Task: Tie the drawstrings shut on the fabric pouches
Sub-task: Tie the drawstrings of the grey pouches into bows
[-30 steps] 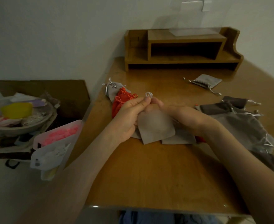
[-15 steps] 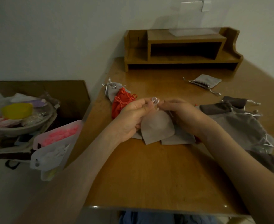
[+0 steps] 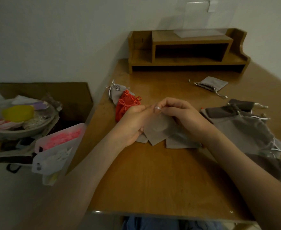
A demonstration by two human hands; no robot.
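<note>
Together, left hand (image 3: 133, 121) and right hand (image 3: 183, 117) pinch drawstring (image 3: 158, 108) of grey pouch (image 3: 156, 131).

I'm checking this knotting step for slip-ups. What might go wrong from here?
The left hand and right hand pinch only a small loop of silver drawstring above the grey pouch; it may slip free before the knot tightens. The grey pouch overlaps another flat pouch, so pulling hard might drag that one along too.
</note>
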